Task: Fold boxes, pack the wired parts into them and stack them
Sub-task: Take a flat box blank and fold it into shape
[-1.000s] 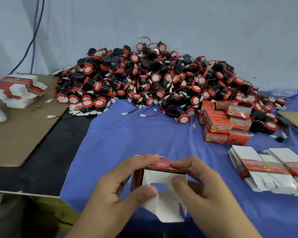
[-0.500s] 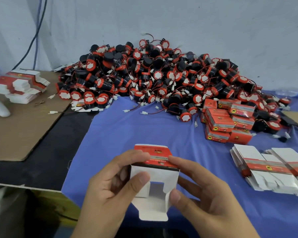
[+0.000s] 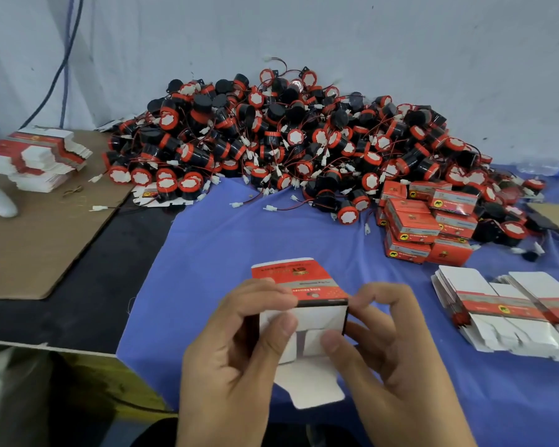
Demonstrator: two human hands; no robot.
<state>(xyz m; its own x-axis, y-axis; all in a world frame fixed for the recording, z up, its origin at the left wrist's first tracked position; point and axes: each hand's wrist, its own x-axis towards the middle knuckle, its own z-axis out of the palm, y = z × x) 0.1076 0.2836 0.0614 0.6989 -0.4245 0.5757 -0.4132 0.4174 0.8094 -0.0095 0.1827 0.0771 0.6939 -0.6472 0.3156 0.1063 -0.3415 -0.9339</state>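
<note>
1. Box (image 3: 307,287) is held near centre, over the blue cloth (image 3: 207,253). The left hand (image 3: 236,359) grips its left side, and the thumb now presses the left side flap inward, which was open half a second ago.
2. Between the hands, the large tuck flap (image 3: 313,387) hangs toward the near edge, not yet folded.
3. The right hand (image 3: 397,359) grips the right side, its thumb pushing that flap in. Closing this end looks like the next step; packing waits.

Both the left hand (image 3: 236,356) and right hand (image 3: 397,359) grip a half-folded red-and-white cardboard box (image 3: 304,295) above a blue cloth (image 3: 239,246), thumbs pressing its white end flaps.
</note>
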